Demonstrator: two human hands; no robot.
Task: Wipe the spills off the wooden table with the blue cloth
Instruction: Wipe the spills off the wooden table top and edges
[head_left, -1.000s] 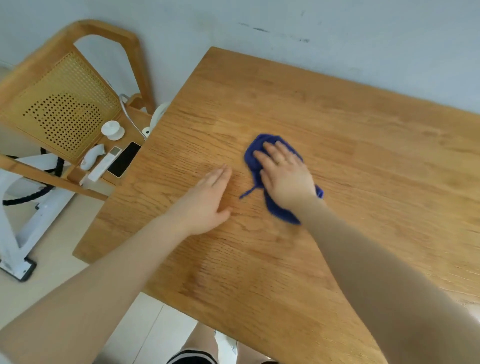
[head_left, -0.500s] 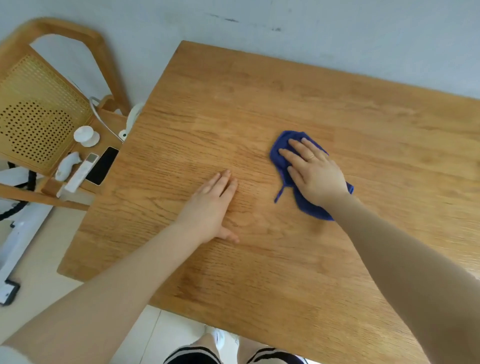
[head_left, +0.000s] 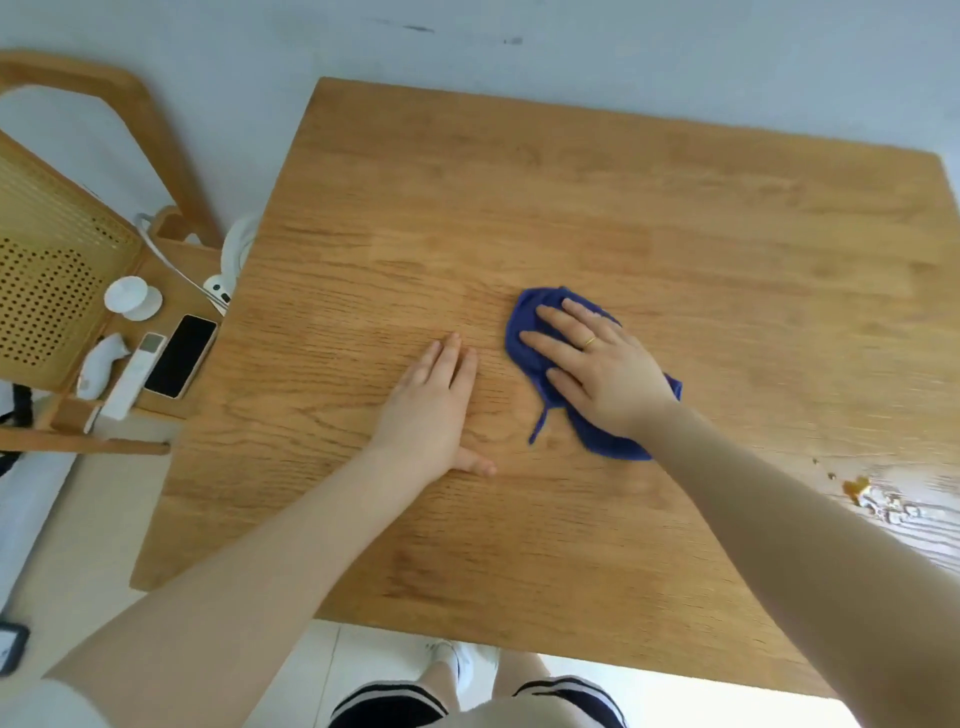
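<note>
Wall (head_left: 623, 47): pale grey, scuffed.
Floor (head_left: 67, 525): light tiles.
Chair (head_left: 57, 249): wooden, cane back, left of table.

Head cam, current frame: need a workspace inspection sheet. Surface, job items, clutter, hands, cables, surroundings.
Surface: wooden table, orange-brown spill with crumbs near its right edge, not yet wiped.
Job's things: blue cloth bunched on the tabletop, well left of the spill.
Clutter: nothing seen on the table.
Hands: right hand presses flat on the cloth; left hand lies flat on bare wood beside it.
Cables: white cable runs over the chair seat.
Surroundings: wooden chair at left holds a phone, a white remote and small white items; grey wall behind.
</note>
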